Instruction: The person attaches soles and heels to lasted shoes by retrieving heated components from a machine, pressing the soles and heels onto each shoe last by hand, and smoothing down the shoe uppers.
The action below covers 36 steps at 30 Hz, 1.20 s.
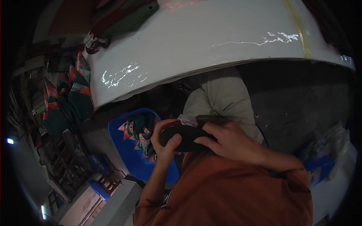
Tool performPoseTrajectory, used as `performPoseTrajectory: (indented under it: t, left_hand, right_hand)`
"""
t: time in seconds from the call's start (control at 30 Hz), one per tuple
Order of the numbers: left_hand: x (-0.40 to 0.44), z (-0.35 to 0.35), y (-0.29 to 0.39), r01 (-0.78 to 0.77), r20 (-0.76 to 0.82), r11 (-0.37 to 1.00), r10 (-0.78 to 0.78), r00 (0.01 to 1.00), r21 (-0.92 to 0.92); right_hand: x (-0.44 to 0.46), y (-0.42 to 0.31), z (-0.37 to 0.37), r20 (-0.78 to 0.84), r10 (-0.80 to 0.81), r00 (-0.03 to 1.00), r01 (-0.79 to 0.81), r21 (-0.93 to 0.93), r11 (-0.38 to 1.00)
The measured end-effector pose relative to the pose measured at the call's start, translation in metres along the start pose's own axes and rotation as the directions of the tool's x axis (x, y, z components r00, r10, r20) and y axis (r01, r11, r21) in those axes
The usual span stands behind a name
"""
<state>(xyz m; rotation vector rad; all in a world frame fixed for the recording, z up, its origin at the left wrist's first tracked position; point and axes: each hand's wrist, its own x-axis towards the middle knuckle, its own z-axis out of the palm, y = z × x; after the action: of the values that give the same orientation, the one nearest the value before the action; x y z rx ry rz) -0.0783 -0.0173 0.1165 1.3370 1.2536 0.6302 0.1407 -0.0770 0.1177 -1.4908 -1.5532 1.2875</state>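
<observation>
My left hand [163, 142] and my right hand [227, 140] grip a dark oval piece [184, 136] from both sides, close in front of my torso. Its near face is black and smooth, and a dark red edge shows along the top. Crumpled see-through material [187, 120] sticks up from that top edge. Both thumbs press on the black face, while most of the other fingers are hidden behind it. What kind of object it is I cannot tell.
A blue basin [117, 140] with several green and red patterned pieces [138, 130] stands to my left. Ahead is a glossy white table [181, 41] bearing red and green items [128, 19]. More patterned pieces [77, 94] hang by its left end. Plastic bags [332, 150] lie at right.
</observation>
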Motion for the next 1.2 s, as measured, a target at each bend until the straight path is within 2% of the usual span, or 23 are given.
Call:
performPoseTrajectory:
  t: [0.07, 0.1, 0.13, 0.17, 0.2, 0.23, 0.3, 0.4, 0.6, 0.9, 1.03, 1.1, 1.2]
  left_hand:
    - [0.001, -0.008, -0.012, -0.010, -0.028, 1.000, 0.010, 1.000, 0.019]
    - [0.003, -0.013, -0.019, 0.051, -0.063, 0.997, -0.054, 0.997, -0.053]
    - [0.005, -0.015, -0.025, 0.106, -0.093, 0.986, -0.119, 0.989, -0.129]
    - [0.006, -0.017, -0.032, 0.107, -0.091, 0.987, -0.118, 0.989, -0.123]
    - [0.007, -0.018, -0.038, 0.103, -0.123, 0.981, -0.123, 0.985, -0.162]
    - [0.007, -0.018, -0.041, 0.099, -0.149, 0.975, -0.130, 0.980, -0.201]
    - [0.009, -0.018, -0.044, 0.110, -0.132, 0.969, -0.142, 0.981, -0.220]
    - [0.013, -0.020, -0.048, 0.129, -0.118, 0.960, -0.162, 0.980, -0.248]
    - [0.015, -0.021, -0.054, 0.140, -0.124, 0.937, -0.188, 0.974, -0.321]
    - [0.020, -0.021, -0.054, 0.173, -0.121, 0.929, -0.223, 0.967, -0.327]
    - [0.024, -0.022, -0.055, 0.169, -0.108, 0.923, -0.218, 0.970, -0.347]
    - [0.025, -0.023, -0.059, 0.182, -0.112, 0.913, -0.237, 0.965, -0.365]
    - [0.025, -0.030, -0.080, 0.197, -0.107, 0.866, -0.274, 0.956, -0.460]
  right_hand:
    - [-0.008, 0.009, 0.001, 0.011, 0.092, 0.996, -0.092, -0.012, 0.996]
    - [-0.014, 0.017, 0.002, 0.014, 0.089, 0.996, -0.089, -0.006, 0.996]
    - [-0.020, 0.029, 0.004, -0.034, 0.128, 0.991, -0.125, 0.081, 0.989]
    - [-0.026, 0.038, 0.004, -0.081, 0.175, 0.981, -0.159, 0.170, 0.973]
    - [-0.028, 0.043, 0.004, -0.002, 0.282, 0.959, -0.276, 0.200, 0.940]
    - [-0.028, 0.043, 0.005, -0.009, 0.291, 0.957, -0.283, 0.209, 0.936]
    - [-0.026, 0.042, 0.005, -0.062, 0.319, 0.946, -0.316, 0.060, 0.947]
    - [-0.022, 0.052, 0.014, -0.115, 0.243, 0.963, -0.245, -0.003, 0.970]
    - [-0.012, 0.053, 0.014, -0.100, 0.189, 0.977, -0.200, -0.121, 0.972]
    - [0.000, 0.063, 0.012, -0.066, 0.177, 0.982, -0.188, -0.239, 0.953]
    - [0.008, 0.069, 0.001, -0.001, 0.292, 0.956, -0.285, -0.234, 0.930]
    - [0.014, 0.066, -0.001, -0.042, 0.351, 0.936, -0.352, -0.031, 0.935]
    - [0.022, 0.074, 0.001, 0.028, 0.290, 0.957, -0.286, -0.099, 0.953]
